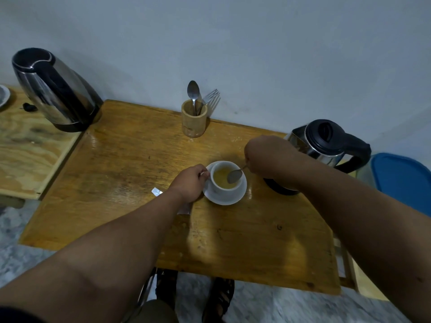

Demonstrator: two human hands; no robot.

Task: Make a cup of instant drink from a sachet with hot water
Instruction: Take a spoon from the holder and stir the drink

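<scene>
At table centre, right hand (263,157) fingers pinch the spoon (235,175) handle; bowl of spoon sits over the yellowish drink at the cup's (225,180) right rim. Left hand (190,183) fingers close on the cup handle at its left side. Cup stands upright on a white saucer (224,199). Torn sachet (156,191) lies just left of the left wrist, partly hidden. Steel kettle (326,148) on its base stands right of the saucer, behind the right forearm. Wooden holder (194,121) with spoon and fork stands by the wall. Second kettle (54,89) stands far left.
</scene>
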